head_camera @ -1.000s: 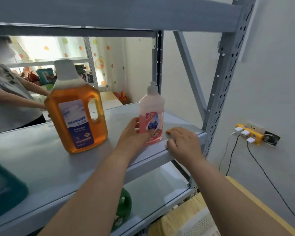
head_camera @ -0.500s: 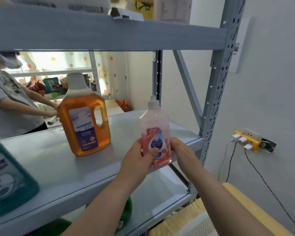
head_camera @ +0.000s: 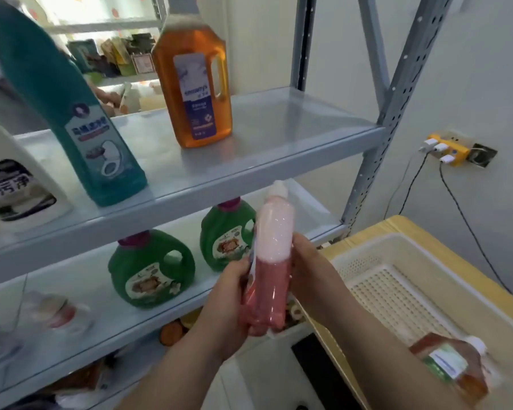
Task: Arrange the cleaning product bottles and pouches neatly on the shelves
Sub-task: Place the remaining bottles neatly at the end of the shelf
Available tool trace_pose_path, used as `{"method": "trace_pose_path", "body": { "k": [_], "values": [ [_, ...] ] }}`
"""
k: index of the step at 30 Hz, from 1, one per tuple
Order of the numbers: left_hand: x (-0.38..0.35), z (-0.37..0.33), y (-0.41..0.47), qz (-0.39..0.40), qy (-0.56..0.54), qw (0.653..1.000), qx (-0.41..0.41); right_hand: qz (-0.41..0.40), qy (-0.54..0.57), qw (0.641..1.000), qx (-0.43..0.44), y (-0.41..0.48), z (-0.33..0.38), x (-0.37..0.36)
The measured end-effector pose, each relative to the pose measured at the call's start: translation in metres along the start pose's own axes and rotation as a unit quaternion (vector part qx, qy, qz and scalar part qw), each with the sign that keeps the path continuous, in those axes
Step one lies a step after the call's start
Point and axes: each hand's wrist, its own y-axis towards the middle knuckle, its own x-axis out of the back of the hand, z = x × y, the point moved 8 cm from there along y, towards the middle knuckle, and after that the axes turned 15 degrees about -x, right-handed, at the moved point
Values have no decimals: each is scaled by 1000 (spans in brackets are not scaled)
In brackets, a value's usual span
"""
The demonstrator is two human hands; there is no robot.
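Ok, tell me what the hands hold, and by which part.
Both hold the pink bottle: left hand grips its lower body, right hand its mid body; cap end free.

The white bottle (head_camera: 9, 187) was cut off at the left edge. The label of the pink bottle (head_camera: 271, 261) hid mostly behind the left hand (head_camera: 225, 306), and the pouch (head_camera: 57, 312) below was blurred past reading.

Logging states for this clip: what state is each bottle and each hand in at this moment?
pink bottle: off the shelf, held near upright, cap on
left hand: grips the pink bottle
right hand: grips the pink bottle
orange bottle: upright on the upper shelf
teal bottle: upright, upper shelf
white bottle: upright, upper shelf
green jugs: upright on the lower shelf
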Motion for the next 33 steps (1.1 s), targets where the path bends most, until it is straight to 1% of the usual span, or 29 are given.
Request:
{"method": "trace_pose_path", "body": {
  "k": [2,3,5,6,7,9,10,12,14,16,18,21,23,25,27,28,30,32,33],
  "values": [
    [11,20,-25,21,-17,998,52,32,29,998,-42,-8,-22,-18],
    [19,27,-34,24,-15,998,55,42,52,997,-46,-13,-28,-24],
    [35,36,-48,36,11,998,40,54,48,997,-31,-24,-35,-34],
    [42,36,-55,54,42,997,21,61,28,998,-16,-31,-36,-41],
    [47,34,-62,84,106,991,-3,65,1,998,2,-38,-37,-47],
    [61,31,-76,123,254,958,-52,73,-67,994,37,-54,-41,-60],
    [67,29,-82,127,292,945,-77,79,-108,990,53,-62,-44,-67],
    [78,29,-90,121,318,933,-119,99,-188,974,78,-75,-52,-83],
    [89,32,-95,92,326,932,-134,100,-231,964,86,-82,-60,-90],
    [102,36,-98,54,315,938,-138,74,-246,964,73,-82,-67,-92],
    [115,40,-100,28,302,941,-153,30,-233,970,58,-81,-72,-91],
    [129,46,-106,8,284,946,-158,-31,-170,984,46,-76,-76,-82],
    [133,52,-107,-2,228,966,-122,-46,-121,991,23,-69,-78,-78],
    [129,62,-106,-22,114,991,-61,-30,-70,996,-38,-59,-86,-79],
    [121,69,-106,-56,3,998,6,6,-20,996,-84,-53,-92,-83],
    [115,70,-106,-60,-33,997,35,27,-2,995,-96,-51,-93,-85],
    [100,71,-104,-43,-69,993,84,75,23,990,-120,-47,-97,-89],
    [89,73,-99,-23,-87,990,111,120,44,984,-126,-38,-97,-87],
    [85,74,-94,-15,-92,989,119,123,50,984,-122,-32,-95,-82]
  ]
}}
